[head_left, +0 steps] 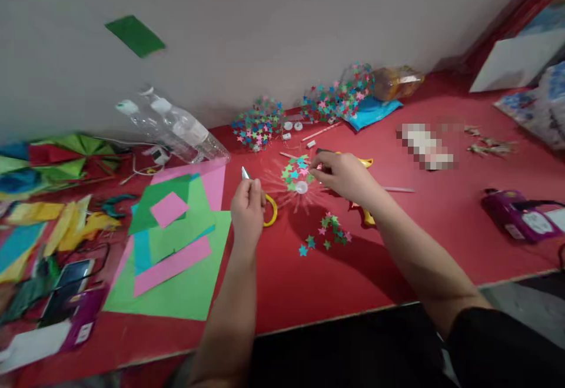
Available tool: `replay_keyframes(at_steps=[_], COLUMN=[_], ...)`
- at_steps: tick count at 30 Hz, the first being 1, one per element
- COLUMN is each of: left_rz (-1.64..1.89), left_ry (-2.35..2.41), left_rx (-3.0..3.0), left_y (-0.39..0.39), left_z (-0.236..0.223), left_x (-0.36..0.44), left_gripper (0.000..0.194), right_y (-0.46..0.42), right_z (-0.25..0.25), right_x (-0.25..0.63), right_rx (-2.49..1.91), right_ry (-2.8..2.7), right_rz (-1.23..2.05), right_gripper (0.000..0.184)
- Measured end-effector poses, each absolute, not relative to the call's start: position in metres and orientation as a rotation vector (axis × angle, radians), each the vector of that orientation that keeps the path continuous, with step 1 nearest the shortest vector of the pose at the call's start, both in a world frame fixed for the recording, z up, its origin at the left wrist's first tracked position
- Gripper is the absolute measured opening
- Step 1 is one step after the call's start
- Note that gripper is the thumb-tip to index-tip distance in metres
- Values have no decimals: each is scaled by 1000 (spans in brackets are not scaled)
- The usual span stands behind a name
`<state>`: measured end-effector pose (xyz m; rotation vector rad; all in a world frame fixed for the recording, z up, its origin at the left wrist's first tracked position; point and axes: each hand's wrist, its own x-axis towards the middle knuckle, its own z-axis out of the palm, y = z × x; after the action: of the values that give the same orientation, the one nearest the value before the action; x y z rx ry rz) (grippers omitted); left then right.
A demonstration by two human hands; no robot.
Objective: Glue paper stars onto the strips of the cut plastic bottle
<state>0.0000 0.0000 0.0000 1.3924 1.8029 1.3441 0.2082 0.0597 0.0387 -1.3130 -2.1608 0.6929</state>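
My left hand [248, 208] is closed around a pair of scissors [270, 210] with yellow handles, and the metal tip shows above my thumb. Between my hands lies a clear plastic piece [301, 188] cut into thin strips that fan out from a round centre. Green, blue and pink paper stars [295, 174] sit on its far strips. My right hand [339, 173] is at its right side with the fingers pinched; what they hold, if anything, is too small to make out. Under my right wrist is a yellow tool [369, 218], partly hidden. Loose stars [327, 238] are scattered nearer to me.
Coloured paper sheets [176, 276] lie left, with two plastic bottles [194, 132] behind them. Star-covered decorations [260, 126] and a blue packet [371, 112] stand along the wall. A purple device [521, 216] is at right. A phone [70, 285] lies at far left.
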Motion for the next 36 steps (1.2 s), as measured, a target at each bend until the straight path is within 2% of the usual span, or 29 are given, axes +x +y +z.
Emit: replay_keyframes(at_steps=[5,8,10,13,18,26,31,36], left_rz=[1617,1850,1996,1837,1524,1314,1264,1289], left_ry=[1875,1863,1732,1584,1557,1393,1377,1395], left_rx=[1552,1366,1168,961,931,795,822,764], left_y=[-2,1,4,8,7,2,3,5], left_z=[-18,-33,-44,-58,-67,-62,-62,-67], left_x=[-5,-10,-14,-16,-13,0,-2,-9], left_gripper=[36,28,13,30,29,48,40,43], right_y=[62,66,68,69,60,61,72,74], right_z=[42,42,42,44,53,48,39,27], right_x=[215,219,222,225,227,226,225,215], right_rx=[-1363,-1418,-1454,-1455,-1360,-1421,-1487,-1638], right_ry=[-2130,-2083,-2079,-2149,-2523,-2687,-2537,-2317], right_rz=[666,599,554,571,706,653,785,643], right_gripper=[15,15,15,16,23,36,26,18])
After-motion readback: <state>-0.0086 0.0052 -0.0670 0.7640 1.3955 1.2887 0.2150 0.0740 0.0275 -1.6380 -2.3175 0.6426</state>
